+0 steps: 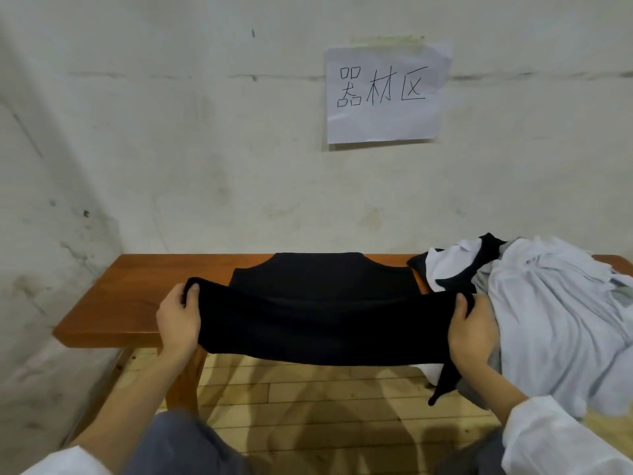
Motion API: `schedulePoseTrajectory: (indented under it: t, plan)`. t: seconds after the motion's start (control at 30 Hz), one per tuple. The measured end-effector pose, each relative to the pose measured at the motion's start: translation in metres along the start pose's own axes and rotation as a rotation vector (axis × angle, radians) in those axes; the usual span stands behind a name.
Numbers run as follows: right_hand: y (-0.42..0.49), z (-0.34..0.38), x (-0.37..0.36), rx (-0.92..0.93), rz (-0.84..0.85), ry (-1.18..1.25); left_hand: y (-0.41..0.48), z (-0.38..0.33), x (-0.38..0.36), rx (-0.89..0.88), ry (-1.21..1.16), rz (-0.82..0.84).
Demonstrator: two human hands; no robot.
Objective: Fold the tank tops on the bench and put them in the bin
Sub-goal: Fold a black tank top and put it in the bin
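Note:
A black tank top [322, 296] lies across the middle of the wooden bench [113, 310], its far part flat on the wood. My left hand [178, 320] grips its near left corner and my right hand [471, 332] grips its near right corner. Between them the near edge is lifted off the bench and stretched, hanging over the front edge. No bin is in view.
A heap of white, grey and black tops [548, 313] covers the bench's right end and spills over its front. A paper sign [385, 94] is taped to the wall behind. The bench's left end meets a wall corner; wooden floor [308, 406] lies below.

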State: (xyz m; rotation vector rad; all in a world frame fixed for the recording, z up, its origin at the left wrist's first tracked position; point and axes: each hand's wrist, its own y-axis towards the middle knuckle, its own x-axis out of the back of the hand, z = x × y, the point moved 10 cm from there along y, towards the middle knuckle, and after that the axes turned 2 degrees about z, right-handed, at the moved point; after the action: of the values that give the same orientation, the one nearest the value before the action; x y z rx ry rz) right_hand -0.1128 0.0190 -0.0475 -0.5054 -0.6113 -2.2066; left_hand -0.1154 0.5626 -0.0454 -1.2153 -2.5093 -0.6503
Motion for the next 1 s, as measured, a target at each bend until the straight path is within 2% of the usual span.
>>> schedulePoseTrajectory:
  t: [0.17,0.37,0.47,0.53,0.63,0.7,0.77,0.83,0.9,0.97,1.0]
  plan:
    - [0.016,0.012,-0.016,0.062,0.050,-0.078,0.011,-0.005,-0.021,-0.038,-0.010,-0.004]
    - [0.066,0.018,-0.043,0.074,0.044,-0.111,0.058,-0.003,-0.047,-0.022,-0.010,-0.088]
    - [0.098,0.009,-0.072,0.064,0.007,-0.117,0.088,0.007,-0.072,0.002,0.084,-0.080]
    - [0.114,0.001,-0.100,0.065,0.044,-0.173,0.106,0.027,-0.091,0.030,0.213,-0.052]
    - [0.122,-0.016,-0.142,0.035,0.160,-0.306,0.115,0.056,-0.117,0.121,0.377,0.046]
    - [0.116,-0.020,-0.154,0.042,0.182,-0.349,0.110,0.058,-0.126,0.117,0.438,0.085]
    - [0.104,-0.010,-0.157,0.142,0.165,-0.335,0.097,0.044,-0.138,-0.012,0.562,0.128]
    - [0.080,0.009,-0.163,0.313,0.178,-0.353,0.071,0.021,-0.161,-0.224,0.640,0.215]
    - [0.048,0.020,-0.184,0.453,0.340,-0.404,0.041,0.014,-0.188,-0.318,0.701,0.394]
    - [0.021,0.009,-0.204,0.469,0.548,-0.522,0.017,0.027,-0.206,-0.302,0.794,0.545]
    - [0.013,0.000,-0.210,0.462,0.609,-0.589,0.010,0.032,-0.208,-0.305,0.838,0.561]
